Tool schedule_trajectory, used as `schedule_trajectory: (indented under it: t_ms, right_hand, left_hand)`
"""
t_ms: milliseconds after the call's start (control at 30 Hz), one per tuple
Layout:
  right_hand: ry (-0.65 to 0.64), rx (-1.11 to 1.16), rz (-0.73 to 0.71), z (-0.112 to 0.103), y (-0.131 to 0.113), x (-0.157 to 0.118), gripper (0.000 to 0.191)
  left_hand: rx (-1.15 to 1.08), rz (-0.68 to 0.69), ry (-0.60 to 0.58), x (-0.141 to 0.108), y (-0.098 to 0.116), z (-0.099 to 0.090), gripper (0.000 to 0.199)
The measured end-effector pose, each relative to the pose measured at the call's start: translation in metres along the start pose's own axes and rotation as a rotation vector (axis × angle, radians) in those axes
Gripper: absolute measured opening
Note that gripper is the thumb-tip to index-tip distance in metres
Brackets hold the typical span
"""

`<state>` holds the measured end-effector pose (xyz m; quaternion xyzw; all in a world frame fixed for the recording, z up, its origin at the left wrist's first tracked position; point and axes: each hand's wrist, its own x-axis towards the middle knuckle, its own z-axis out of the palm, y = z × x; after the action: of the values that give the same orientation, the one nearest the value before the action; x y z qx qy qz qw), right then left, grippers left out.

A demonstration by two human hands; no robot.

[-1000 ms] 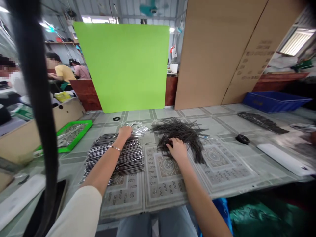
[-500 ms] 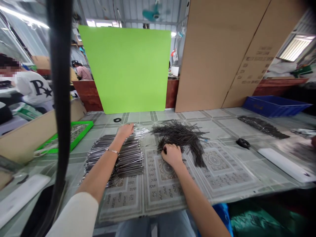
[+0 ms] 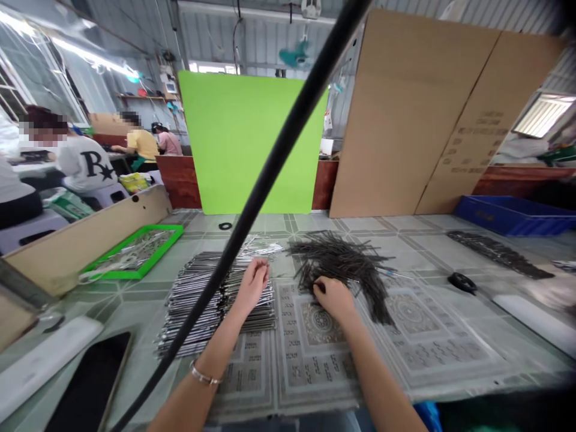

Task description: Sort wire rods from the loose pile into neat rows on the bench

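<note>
My left hand (image 3: 253,283) hangs curled over the right end of a broad stack of shiny metal rods (image 3: 216,303), and its closed fingers hide whatever lies under them. My right hand (image 3: 335,298) rests with its fingertips at the lower edge of a loose, crossed pile of dark metal rods (image 3: 342,264). Under the right hand and the pile lies a patterned grey mat (image 3: 319,366). A silver bangle (image 3: 204,376) circles my left wrist. A black strand (image 3: 265,174) crosses the view diagonally.
A green-framed tray (image 3: 132,252) holds metal pieces at the left. On the right are a row of dark rods (image 3: 497,254), a black roll (image 3: 462,283) and a blue crate (image 3: 515,217). Seated co-workers (image 3: 83,162) work behind a low cardboard wall (image 3: 85,240).
The view has tilted and shifted, and the black strand now runs diagonally. My left hand has curled shut and moved right along the stack. My right hand stays at the dark pile.
</note>
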<state>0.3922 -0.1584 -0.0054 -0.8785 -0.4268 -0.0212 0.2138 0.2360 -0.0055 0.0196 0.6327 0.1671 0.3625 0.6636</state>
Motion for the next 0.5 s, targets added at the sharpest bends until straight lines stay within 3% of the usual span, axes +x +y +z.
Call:
schedule_trajectory:
  t_ms: [133, 233, 367, 500]
  right_hand:
    - [0.112, 0.317, -0.081, 0.003, 0.003, 0.004, 0.023]
    - [0.142, 0.511, -0.188, 0.007, 0.000, 0.006, 0.025]
    - [0.145, 0.576, -0.294, 0.009, -0.006, 0.004, 0.020]
    - [0.173, 0.571, -0.356, 0.008, -0.009, 0.002, 0.020]
  left_hand:
    - [0.199, 0.103, -0.066, -0.007, -0.008, -0.001, 0.014]
    - [0.440, 0.190, -0.048, -0.009, -0.004, -0.004, 0.012]
    - [0.746, 0.277, -0.076, -0.010, 0.003, -0.012, 0.015]
    - [1.082, 0.465, -0.126, -0.009, 0.004, -0.019, 0.016]
